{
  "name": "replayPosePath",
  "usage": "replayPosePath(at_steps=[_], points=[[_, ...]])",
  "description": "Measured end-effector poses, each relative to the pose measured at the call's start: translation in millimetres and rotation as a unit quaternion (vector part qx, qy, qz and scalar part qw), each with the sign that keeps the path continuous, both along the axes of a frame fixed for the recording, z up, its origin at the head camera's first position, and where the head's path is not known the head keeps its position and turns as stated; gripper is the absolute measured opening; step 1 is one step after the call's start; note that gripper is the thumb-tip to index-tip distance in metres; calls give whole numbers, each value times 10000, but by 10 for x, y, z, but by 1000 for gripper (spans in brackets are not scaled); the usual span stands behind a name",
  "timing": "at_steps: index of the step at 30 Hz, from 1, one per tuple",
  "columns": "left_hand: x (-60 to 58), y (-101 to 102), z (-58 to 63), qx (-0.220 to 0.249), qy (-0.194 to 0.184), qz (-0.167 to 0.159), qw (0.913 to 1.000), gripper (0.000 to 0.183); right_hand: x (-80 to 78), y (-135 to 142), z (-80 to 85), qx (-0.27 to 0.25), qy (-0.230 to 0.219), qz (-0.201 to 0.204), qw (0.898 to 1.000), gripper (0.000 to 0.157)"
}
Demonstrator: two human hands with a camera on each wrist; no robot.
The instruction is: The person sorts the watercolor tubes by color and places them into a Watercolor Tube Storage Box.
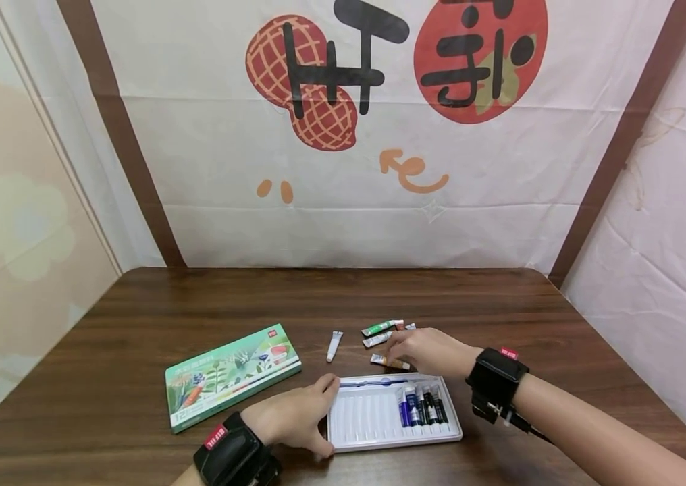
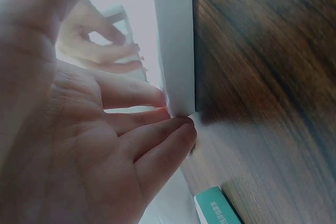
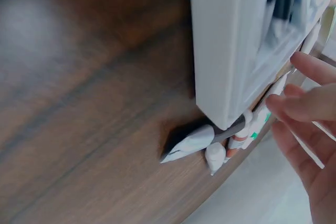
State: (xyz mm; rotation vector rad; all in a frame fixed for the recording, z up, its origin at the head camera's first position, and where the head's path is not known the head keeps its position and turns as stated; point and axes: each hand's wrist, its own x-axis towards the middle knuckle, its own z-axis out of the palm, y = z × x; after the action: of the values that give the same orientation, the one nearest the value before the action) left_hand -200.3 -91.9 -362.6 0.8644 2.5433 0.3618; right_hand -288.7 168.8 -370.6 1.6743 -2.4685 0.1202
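My left hand [image 1: 297, 415] grips the left end of a white plastic tray [image 1: 367, 418], thumb at the near corner and fingers at the far one. Purple, blue and black paint tubes [image 1: 420, 408] fill the tray's right side, with a thin blue paintbrush [image 1: 373, 383] along its far edge. Beyond the tray, my right hand [image 1: 431, 351] reaches over an ochre paint tube [image 1: 379, 360], fingertips right at it. In the right wrist view, its fingers [image 3: 310, 69] are loosely bent and apart, with nothing between them.
A green paint box [image 1: 230, 378] lies left of the tray. A white-looking tube [image 1: 333, 346] lies alone behind the tray. Farther right are a green tube [image 1: 379, 328] and a grey one [image 1: 376, 339], partly beside my right hand. A fabric screen [image 1: 209, 236] stands behind the wooden table.
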Motion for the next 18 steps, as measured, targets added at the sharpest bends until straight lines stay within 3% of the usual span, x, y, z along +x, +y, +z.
replayPosePath(at_steps=[5,8,13,18], points=[[3,-12,-14,80,8,-8,10000,91,-120,-83,-22,279,-154,-171,9993,17],[7,-5,-11,54,43,0,10000,91,-163,-136,-37,397,-29,-242,9989,11],[0,9,-4,-16,123,12,9999,92,-221,-190,-54,358,257,-99,9990,11],[-7,6,-16,-33,63,-7,10000,91,-198,-198,-9,312,209,-41,9993,15]])
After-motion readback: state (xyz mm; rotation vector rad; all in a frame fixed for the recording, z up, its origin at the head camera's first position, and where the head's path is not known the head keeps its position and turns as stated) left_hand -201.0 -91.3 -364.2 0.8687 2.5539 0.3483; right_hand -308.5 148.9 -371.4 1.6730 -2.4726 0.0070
